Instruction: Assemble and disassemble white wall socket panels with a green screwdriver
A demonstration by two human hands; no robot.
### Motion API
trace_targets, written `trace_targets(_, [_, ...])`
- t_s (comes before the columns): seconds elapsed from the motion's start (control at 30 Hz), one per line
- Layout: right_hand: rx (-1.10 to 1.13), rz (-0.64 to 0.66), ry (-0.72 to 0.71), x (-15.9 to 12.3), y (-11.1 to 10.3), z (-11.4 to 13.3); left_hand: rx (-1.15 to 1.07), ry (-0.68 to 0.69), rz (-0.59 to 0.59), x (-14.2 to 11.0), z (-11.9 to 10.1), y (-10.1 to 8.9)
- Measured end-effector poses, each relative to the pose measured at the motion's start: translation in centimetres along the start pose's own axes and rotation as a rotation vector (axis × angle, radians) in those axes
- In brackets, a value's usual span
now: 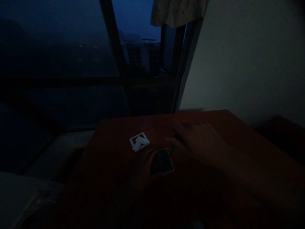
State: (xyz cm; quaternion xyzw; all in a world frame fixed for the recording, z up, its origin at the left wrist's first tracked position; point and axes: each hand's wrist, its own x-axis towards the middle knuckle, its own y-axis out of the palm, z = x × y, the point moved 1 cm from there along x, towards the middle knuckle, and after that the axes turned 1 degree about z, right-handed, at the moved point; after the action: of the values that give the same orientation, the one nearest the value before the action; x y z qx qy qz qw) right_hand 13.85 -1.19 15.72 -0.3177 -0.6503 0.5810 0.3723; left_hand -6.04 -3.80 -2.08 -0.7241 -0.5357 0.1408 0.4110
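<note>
My left hand (144,163) curls around a small square box (162,161) with a dark top and a pale rim, low over or on the table. To its right, my right hand (195,138) is bent with thumb and fingers around a dark patch; what it holds is too dim to name. Just below its thumb shows a small green piece (174,148), with a thin dark strand running from it toward the box. Beyond my left hand lies a white square frame (131,142), with two white rectangular pieces (141,140) overlapping on it.
The reddish-brown table (114,133) ends at a window (71,105) with dark frames. A pale wall (238,57) rises on the right, and a curtain (178,12) hangs above. A small pale object (197,225) shows at the bottom edge. The light is very dim.
</note>
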Motion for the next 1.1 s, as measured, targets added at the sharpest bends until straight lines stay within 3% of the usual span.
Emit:
trace_targets(0.17, [0.163, 0.013, -0.120, -0.1, -0.1, 0.4, -0.014, -0.027, -0.003, -0.1, 0.2, 0.3])
trace_targets(0.33, [0.012, -0.016, -0.046, 0.2, 0.1, 0.6, -0.004, -0.034, -0.016, -0.1, 0.2, 0.2])
trace_targets(0.53, [0.082, -0.022, -0.046, 0.1, 0.0, 1.1, 0.020, 0.015, -0.015, 0.2, 0.1, 0.1])
trace_targets(0.7, [-0.030, -0.030, 0.071, 0.2, 0.0, 1.3, 0.044, 0.001, 0.015, 0.1, 0.2, -0.1])
trace_targets(0.87, [0.083, -0.022, -0.015, 0.2, 0.1, 1.2, 0.038, 0.022, -0.018, 0.0, 0.5, 0.3])
trace_targets(1.03, [-0.024, -0.011, 0.063, 0.4, 0.3, 0.8, 0.046, -0.014, 0.001, -0.1, 0.5, 0.3])
trace_targets(1.1, [0.020, -0.028, 0.031, 0.3, 0.3, 0.9, 0.034, -0.006, 0.004, -0.1, 0.4, 0.3])
